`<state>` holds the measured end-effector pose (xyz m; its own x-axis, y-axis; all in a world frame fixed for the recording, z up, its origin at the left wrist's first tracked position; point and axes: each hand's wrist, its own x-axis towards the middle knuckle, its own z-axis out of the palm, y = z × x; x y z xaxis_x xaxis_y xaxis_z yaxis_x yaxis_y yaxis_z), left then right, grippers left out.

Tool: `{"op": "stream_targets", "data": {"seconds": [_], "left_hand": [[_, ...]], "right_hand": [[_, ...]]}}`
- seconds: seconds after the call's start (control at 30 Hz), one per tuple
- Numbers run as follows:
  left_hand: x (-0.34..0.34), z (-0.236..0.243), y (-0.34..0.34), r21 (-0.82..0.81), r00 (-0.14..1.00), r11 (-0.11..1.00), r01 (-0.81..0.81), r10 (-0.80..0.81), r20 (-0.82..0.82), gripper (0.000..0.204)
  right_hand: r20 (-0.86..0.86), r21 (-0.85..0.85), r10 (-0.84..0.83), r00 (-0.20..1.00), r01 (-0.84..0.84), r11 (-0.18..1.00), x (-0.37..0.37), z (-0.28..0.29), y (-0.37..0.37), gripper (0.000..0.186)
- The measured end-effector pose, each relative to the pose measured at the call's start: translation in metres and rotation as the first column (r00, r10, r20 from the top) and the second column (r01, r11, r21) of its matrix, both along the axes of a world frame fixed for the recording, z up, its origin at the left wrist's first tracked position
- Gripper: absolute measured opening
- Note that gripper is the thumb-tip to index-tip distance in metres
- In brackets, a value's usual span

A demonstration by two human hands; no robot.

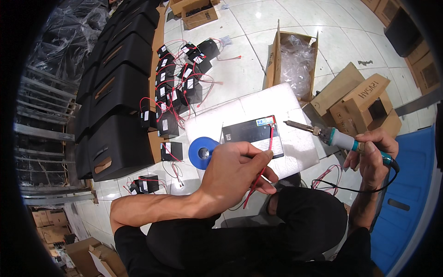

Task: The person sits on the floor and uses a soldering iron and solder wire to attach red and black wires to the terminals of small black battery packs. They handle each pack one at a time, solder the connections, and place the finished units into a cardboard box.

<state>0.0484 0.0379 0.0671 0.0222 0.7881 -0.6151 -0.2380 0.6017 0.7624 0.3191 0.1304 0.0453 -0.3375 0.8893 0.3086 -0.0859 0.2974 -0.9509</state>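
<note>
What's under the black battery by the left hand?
A white foam slab shows around the battery; the spot directly beneath is covered, and the left hand hides the battery's lower-left part.

An assembly workshop is indicated by a soldering iron (342,140), wired black battery-like blocks (168,127) on a tiled floor (247,76), and opened cardboard cartons (358,100).

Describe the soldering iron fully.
The soldering iron has a pale grey and teal handle, a metal-looking barrel and a narrow, dark tip. The right hand grips its rear. It slants, tip leftward and higher in view, above the white foam slab. A black cord leaves its back end. Whether it is hot cannot be told.
</note>
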Motion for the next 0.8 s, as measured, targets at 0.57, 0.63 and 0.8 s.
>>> {"op": "stream_targets", "data": {"seconds": [0.57,0.63,0.8], "left_hand": [[0.005,-0.004,-0.009,0.093,0.984,0.994,0.056,-0.039,-0.172,0.027],[0.007,-0.007,-0.012,0.148,0.965,0.985,0.083,-0.043,-0.257,0.031],[0.008,-0.011,-0.017,0.183,0.898,0.962,0.204,-0.109,-0.426,0.029]], "right_hand": [[-0.149,-0.216,-0.279,0.949,0.244,0.945,0.025,-0.029,-0.028,0.029],[-0.171,-0.235,-0.329,0.929,0.286,0.929,0.033,-0.032,-0.036,0.029],[-0.249,-0.268,-0.412,0.877,0.346,0.899,0.048,-0.043,-0.053,0.029]]}}
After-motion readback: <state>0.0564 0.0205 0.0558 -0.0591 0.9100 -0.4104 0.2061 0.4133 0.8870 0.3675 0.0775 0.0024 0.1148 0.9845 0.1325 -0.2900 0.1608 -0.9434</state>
